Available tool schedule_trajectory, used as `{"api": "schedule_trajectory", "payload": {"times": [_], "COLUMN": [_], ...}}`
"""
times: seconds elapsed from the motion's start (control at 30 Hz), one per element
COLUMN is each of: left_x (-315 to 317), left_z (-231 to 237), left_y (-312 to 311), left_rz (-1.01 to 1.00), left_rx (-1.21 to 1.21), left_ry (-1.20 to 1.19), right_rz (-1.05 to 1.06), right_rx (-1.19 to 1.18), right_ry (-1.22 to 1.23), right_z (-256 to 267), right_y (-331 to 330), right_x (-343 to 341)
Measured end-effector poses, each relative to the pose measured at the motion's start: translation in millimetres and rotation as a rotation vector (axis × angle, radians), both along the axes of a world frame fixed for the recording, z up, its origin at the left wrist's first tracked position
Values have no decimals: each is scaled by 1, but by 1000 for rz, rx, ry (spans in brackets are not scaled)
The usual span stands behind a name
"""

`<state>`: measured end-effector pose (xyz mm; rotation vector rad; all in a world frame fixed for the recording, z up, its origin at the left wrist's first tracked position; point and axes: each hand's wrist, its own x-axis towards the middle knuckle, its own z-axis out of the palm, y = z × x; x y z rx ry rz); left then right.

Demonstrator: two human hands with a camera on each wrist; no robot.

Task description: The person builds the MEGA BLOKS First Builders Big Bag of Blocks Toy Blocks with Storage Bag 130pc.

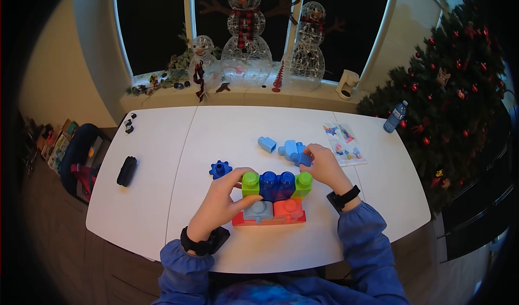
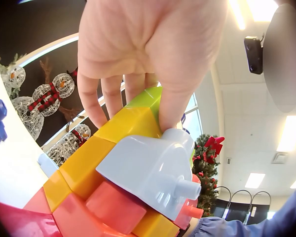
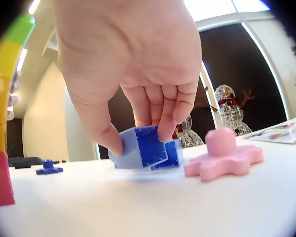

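Note:
My left hand [image 1: 217,205] grips the upper left of a stacked toy-block structure [image 1: 278,185], thumb in front and fingers behind. Lime green and dark blue blocks with round studs top it. Yellow and orange blocks [image 2: 88,163] show lower down in the left wrist view. On its front sit a pale blue-grey piece [image 1: 258,212] and a coral piece [image 1: 288,210], each with a small peg. Beyond it, my right hand [image 1: 326,169] pinches a blue toy block [image 3: 133,148] between thumb and fingers, its hollow side showing, close over the table. More light blue blocks [image 1: 266,144] lie near it.
A dark blue gear piece [image 1: 220,169] lies left of the structure, and a pink gear piece [image 3: 222,159] right of my right hand. A picture sheet [image 1: 346,144], water bottle [image 1: 396,117] and black case [image 1: 127,171] rest on the white table [image 1: 216,126].

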<state>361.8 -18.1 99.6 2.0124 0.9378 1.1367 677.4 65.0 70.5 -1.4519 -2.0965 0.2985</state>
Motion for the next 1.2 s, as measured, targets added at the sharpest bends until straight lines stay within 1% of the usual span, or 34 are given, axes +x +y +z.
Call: {"api": "schedule_trajectory", "payload": {"times": [0.1,0.2,0.33,0.37,0.47,0.5,0.6,0.7,0.8,0.9,1.0,1.1,1.2], "left_x": [0,1,0,0,-1,-1,0,0,-1,0,0,1,0], "left_z": [-1,2,3,3,3,3,2,0,0,1,2,0,-1], "left_y": [0,-1,-1,-1,0,0,-1,0,0,-1,-1,0,0], "left_rz": [5,12,16,13,1,2,3,0,7,10,13,17,18], "left_rx": [1,-20,-22,-24,-12,-10,-10,-13,-17,-23,-20,-14,-7], "left_ry": [6,20,21,19,31,30,25,25,30,27,29,21,17], "right_rz": [9,141,364,419,480,476,505,520,514,554,399,87,-71], "right_rx": [63,113,141,124,120,139,177,231,207,133,10,86,28], "right_ry": [306,579,609,567,395,325,237,251,242,236,572,271,-16], "right_z": [38,64,91,94,96,93,83,79,82,89,78,43,3], "right_y": [-18,-32,-64,-71,-79,-80,-76,-74,-75,-71,-43,8,43], "right_x": [-15,-31,-57,-60,-69,-68,-68,-69,-68,-63,-53,-27,-10]}}
